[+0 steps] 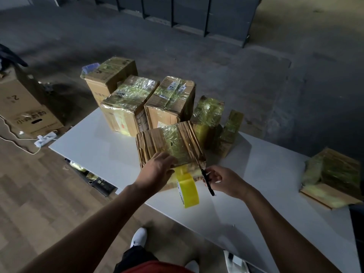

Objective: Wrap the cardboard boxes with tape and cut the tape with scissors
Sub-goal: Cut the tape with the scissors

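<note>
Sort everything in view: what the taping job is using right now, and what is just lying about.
In use: crumpled cardboard box under left hand; yellow tape roll; scissors in right hand.

Lying about: wrapped boxes behind; wrapped package far right; large carton and power strip on the floor.

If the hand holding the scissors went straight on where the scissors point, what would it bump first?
Most likely the near corner of the crumpled box, where the scissors in the right hand aim. The yellow tape strip lies just left of that line. Depth is hard to judge.
</note>
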A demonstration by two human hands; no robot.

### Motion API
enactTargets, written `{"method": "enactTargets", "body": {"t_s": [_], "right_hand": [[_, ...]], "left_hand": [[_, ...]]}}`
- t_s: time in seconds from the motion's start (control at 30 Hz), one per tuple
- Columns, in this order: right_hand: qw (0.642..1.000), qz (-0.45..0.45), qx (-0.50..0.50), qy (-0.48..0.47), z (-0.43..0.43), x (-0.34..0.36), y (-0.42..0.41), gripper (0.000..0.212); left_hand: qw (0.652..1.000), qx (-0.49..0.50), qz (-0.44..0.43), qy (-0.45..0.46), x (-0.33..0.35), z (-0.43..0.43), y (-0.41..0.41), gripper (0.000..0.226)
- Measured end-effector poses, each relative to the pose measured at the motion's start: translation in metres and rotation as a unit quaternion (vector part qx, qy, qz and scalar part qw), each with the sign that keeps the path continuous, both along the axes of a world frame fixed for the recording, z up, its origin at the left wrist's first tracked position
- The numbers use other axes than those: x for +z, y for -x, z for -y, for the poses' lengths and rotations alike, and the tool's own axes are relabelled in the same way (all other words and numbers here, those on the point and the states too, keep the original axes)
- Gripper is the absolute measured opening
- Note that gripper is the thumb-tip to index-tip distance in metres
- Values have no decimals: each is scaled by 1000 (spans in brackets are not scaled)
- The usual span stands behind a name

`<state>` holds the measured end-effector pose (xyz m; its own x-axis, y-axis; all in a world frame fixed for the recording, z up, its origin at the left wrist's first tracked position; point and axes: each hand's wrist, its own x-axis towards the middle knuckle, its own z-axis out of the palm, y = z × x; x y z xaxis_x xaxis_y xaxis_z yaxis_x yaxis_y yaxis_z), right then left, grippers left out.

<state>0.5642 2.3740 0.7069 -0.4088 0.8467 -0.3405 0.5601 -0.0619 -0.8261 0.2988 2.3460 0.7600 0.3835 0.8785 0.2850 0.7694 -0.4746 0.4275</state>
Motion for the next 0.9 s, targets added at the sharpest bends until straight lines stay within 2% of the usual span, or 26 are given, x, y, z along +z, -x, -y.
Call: {"method": "enactTargets", "body": {"t_s": [0.13, 0.23, 0.33, 0.4, 0.6, 0.67, 0.8, 0.9], "right_hand": [[1000, 0, 3, -4, -1, 0, 0, 32], [1000, 2, 5, -10, -1, 1, 0, 31], [1000, 5, 9, -20, -1, 1, 1, 30], [999, 13, 11, -31, -2, 1, 2, 30], [998, 38, 29, -40, -6, 3, 0, 34], [998, 45, 30, -41, -7, 5, 0, 36], [997, 61, 37, -22, -8, 9, -2, 39], [997, 71, 33, 3, -11, 10, -5, 40]], "left_hand": [[998, 30, 40, 27, -4, -11, 0, 18], [992, 88, 70, 61, -10, -18, 5, 20], [970, 131, 112, 171, -8, -25, 13, 24], [963, 129, 103, 214, -7, -33, 16, 21], [954, 134, 85, 256, 1, -54, 27, 22], [956, 134, 80, 250, 2, -53, 25, 20], [964, 183, 111, 159, 1, -34, 14, 17], [980, 147, 95, 99, -7, -4, -2, 8]]}}
